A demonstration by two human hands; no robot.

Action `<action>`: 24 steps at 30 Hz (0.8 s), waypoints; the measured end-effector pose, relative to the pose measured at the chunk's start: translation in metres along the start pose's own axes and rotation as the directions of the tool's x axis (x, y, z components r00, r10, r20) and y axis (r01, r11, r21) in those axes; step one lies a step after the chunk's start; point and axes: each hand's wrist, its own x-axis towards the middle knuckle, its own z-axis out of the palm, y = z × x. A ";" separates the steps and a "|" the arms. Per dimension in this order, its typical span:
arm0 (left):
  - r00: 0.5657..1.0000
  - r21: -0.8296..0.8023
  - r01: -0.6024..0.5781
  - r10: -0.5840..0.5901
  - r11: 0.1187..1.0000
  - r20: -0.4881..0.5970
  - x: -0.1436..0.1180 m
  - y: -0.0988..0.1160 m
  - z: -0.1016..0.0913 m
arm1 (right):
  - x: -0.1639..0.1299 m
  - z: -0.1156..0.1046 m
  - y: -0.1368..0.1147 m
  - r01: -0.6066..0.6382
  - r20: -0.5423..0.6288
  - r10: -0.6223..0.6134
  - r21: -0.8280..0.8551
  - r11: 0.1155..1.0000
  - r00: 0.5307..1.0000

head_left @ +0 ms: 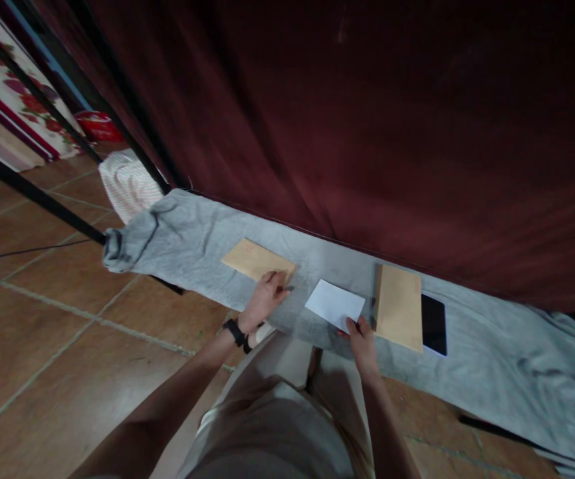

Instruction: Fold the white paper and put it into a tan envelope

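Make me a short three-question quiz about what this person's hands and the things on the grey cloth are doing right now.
1. True or false: the left hand rests on the brown envelope at the left.
2. What does the right hand touch? A. the phone B. the white paper C. the red curtain
3. Fill in: the black phone lies right beside the stack of brown envelopes, on its ____ side.

Key:
1. True; its fingers lie on the envelope's near corner.
2. B; the fingers pinch the near edge of the white paper on the grey cloth.
3. Right.
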 end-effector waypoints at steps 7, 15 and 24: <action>0.983 0.322 0.049 -0.104 0.945 0.153 0.002 0.014 0.001 | -0.002 0.003 0.001 0.065 -0.013 -0.065 -0.035 0.997 0.998; 0.960 0.469 0.072 -0.188 0.880 0.206 0.004 0.042 0.004 | -0.018 -0.006 0.000 0.249 -0.006 -0.266 -0.338 0.908 0.964; 0.976 0.461 -0.077 -0.027 0.884 0.215 -0.038 0.084 0.019 | -0.025 0.046 -0.043 0.189 0.146 -0.159 -0.217 0.958 0.976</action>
